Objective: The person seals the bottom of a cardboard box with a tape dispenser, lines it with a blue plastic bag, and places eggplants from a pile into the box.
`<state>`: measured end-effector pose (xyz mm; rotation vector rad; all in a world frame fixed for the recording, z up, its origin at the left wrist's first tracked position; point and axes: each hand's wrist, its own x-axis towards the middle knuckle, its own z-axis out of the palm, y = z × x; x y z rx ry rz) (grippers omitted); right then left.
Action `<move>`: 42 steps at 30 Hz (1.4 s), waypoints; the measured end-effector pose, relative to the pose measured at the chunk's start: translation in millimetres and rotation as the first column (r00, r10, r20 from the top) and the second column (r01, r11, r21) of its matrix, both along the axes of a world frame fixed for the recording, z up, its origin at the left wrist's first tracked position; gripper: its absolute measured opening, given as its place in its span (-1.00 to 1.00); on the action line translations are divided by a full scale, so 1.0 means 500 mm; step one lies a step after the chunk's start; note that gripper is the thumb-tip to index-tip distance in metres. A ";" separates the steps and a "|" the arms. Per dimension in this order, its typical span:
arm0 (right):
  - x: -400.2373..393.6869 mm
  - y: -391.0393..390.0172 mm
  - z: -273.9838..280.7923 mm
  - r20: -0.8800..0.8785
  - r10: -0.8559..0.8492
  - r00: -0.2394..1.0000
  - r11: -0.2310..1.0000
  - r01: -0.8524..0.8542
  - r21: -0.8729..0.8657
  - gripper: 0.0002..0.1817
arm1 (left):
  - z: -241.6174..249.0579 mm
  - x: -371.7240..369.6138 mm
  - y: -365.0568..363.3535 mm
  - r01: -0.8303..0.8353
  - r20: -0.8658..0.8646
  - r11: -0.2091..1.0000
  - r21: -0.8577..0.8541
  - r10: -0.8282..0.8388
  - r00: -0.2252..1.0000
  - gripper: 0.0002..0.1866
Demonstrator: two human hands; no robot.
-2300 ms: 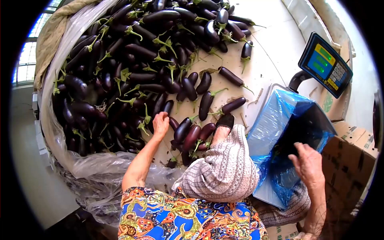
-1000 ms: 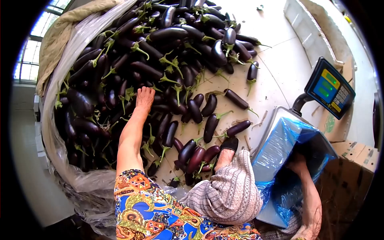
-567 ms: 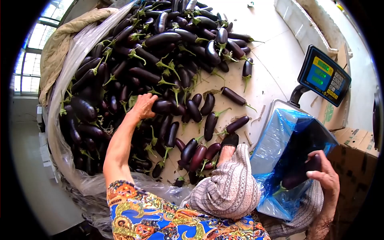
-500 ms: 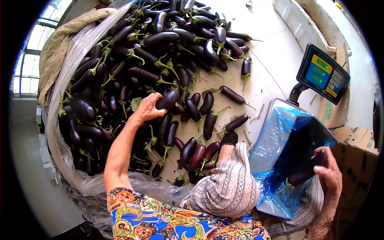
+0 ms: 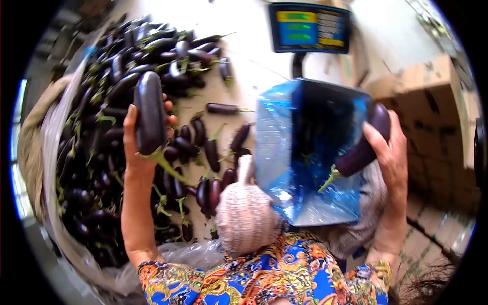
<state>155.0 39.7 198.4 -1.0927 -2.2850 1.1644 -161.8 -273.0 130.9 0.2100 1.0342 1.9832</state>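
Observation:
My left hand [image 5: 133, 134] is closed around an eggplant [image 5: 150, 113], held upright above the pile with its green stem pointing down and right. In my right hand [image 5: 389, 147] is another eggplant [image 5: 363, 145], tilted, its stem end reaching over the opening of a box lined with blue plastic [image 5: 274, 147]. The box's inside is dark, and a few eggplants appear dimly through the shadow at its left. Behind the box stands a scale display [image 5: 311, 28] with lit green digits.
A large heap of eggplants [image 5: 101, 152] covers the floor at left, edged by clear plastic sheeting [image 5: 51, 137]. Several loose eggplants lie between the heap and the box. Stacked cardboard boxes [image 5: 427, 101] stand at right. My covered knee [image 5: 246, 213] is in front.
My left hand has lifted an eggplant up off the heap. The right hand still holds its eggplant beside the box. The view has turned to the right.

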 end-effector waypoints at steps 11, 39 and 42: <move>0.096 0.062 -0.027 -0.076 -0.105 0.992 0.965 0.083 -0.249 -0.51 | -0.023 0.310 0.432 0.705 0.058 0.480 -0.521 -0.805 0.591 -0.33; 0.021 -0.011 -0.052 -0.230 0.059 0.971 0.979 -0.101 -0.176 -0.28 | 0.006 0.300 0.410 0.545 -0.742 0.693 -0.471 -0.646 0.180 -0.02; 0.015 -0.023 -0.040 -0.242 0.137 0.961 0.964 -0.185 -0.189 -0.28 | -0.012 0.315 0.398 0.516 -0.787 0.756 -0.404 -0.574 0.226 -0.33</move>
